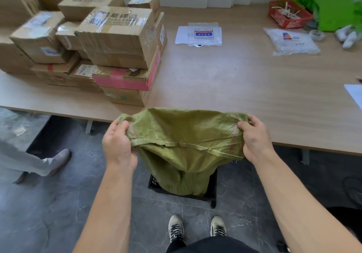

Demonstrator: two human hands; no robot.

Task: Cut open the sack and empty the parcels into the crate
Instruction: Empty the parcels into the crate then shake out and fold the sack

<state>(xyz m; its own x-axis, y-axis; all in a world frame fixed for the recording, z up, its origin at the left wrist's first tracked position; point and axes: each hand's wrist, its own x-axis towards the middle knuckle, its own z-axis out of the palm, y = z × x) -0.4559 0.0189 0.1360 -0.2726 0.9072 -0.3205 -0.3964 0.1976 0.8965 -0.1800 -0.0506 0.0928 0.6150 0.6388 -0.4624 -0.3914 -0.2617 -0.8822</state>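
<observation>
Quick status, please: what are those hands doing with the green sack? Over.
Left hand and right hand each grip a top corner of the sack. Sack hangs into the black crate. No parcels in sight; table close behind.

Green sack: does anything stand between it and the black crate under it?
Nothing visible does. The green sack, gripped at its upper corners by the left hand and right hand, hangs with its lower end inside the black crate.

Olive-green woven sack (186, 135) — black crate (212, 190), red basket (290, 14), brown cartons (117, 37).
</observation>
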